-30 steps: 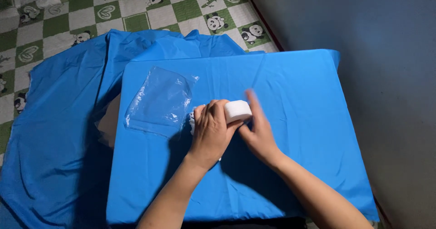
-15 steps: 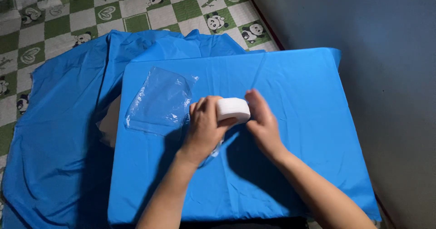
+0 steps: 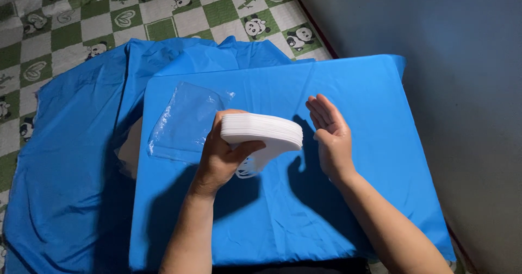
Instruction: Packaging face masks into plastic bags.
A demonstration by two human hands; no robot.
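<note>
Gripping a stack of white face masks (image 3: 262, 131) from below, the left hand (image 3: 222, 157) holds it raised above the blue-covered tabletop (image 3: 348, 209), ear loops dangling beneath. The right hand (image 3: 330, 138) hovers open and empty just beside the stack. A clear plastic bag (image 3: 184, 120) lies flat to the left. Squaring the stack seems the step underway; a steady two-handed press comes next.

The stack of white face masks (image 3: 262, 130) was thick and neatly squared, its many thin layers showing along the edge. It was held roughly level above the blue-covered table (image 3: 348, 83), white ear loops dangling beneath it.
</note>
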